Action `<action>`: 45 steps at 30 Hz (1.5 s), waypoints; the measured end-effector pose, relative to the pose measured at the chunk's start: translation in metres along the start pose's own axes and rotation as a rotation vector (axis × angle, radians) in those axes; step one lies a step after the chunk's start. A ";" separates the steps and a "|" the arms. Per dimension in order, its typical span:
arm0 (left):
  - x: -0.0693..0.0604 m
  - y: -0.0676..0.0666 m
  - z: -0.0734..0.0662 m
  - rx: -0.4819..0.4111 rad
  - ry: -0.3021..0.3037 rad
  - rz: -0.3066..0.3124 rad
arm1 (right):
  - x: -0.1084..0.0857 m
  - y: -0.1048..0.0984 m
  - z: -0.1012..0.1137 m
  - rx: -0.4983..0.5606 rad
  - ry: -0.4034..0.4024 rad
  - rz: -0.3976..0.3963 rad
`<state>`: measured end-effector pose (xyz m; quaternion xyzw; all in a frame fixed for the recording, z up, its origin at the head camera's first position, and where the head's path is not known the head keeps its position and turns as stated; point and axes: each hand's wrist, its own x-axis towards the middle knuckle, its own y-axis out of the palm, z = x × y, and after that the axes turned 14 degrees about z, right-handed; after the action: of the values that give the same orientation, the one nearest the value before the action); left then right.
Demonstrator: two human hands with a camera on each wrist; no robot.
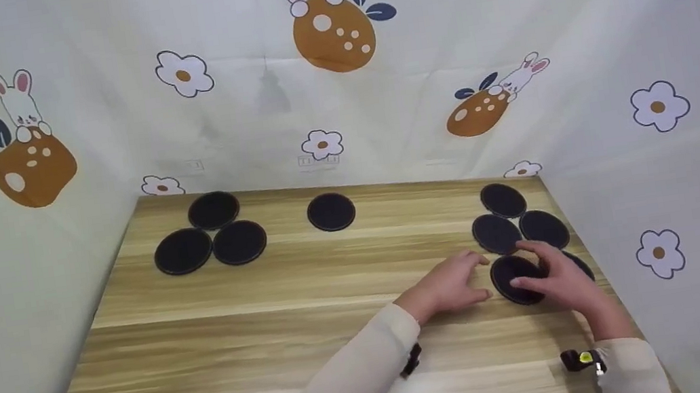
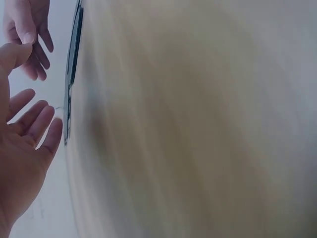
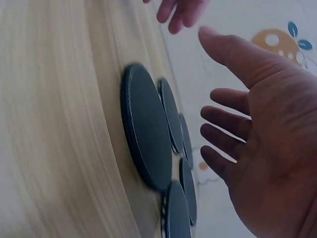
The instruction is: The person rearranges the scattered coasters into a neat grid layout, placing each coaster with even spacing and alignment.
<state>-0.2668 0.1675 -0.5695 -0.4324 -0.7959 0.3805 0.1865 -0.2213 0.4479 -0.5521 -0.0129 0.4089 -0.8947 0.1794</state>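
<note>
Several round black coasters with stitched rims lie in a cluster at the table's right side. Over the nearest of them, a black coaster (image 1: 508, 289), hovers my right hand (image 1: 564, 283), its fingers loosely bent and apart from it in the right wrist view. Just left of that coaster my left hand (image 1: 448, 284) is held above the wood with thumb and fingers spread. Neither hand holds anything. Another coaster (image 1: 580, 263) of the cluster is partly hidden behind the right hand. In the right wrist view the nearest coaster (image 3: 147, 129) lies flat, looking thicker than one layer.
Three coasters (image 1: 239, 243) touch one another at the back left of the wooden table (image 1: 208, 353). A single coaster (image 1: 331, 211) lies at the back middle. White printed cloth (image 1: 244, 122) walls in the table at the back and both sides.
</note>
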 end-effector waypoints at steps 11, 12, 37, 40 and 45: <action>0.029 0.020 -0.013 0.009 -0.042 -0.049 | -0.022 -0.010 -0.017 0.024 0.059 0.080; 0.031 0.021 -0.014 0.018 -0.046 -0.045 | -0.023 -0.011 -0.017 0.018 0.062 0.084; 0.050 0.028 -0.021 0.171 -0.102 0.023 | -0.010 0.003 -0.017 -0.165 0.044 0.118; 0.052 0.029 -0.021 0.197 -0.100 0.029 | -0.010 0.005 -0.020 -0.158 0.029 0.099; 0.056 0.031 -0.022 0.228 -0.104 0.038 | -0.011 0.010 -0.026 -0.172 -0.008 0.054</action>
<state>-0.2668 0.2339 -0.5813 -0.4031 -0.7476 0.4940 0.1858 -0.2126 0.4645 -0.5752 -0.0210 0.4837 -0.8510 0.2032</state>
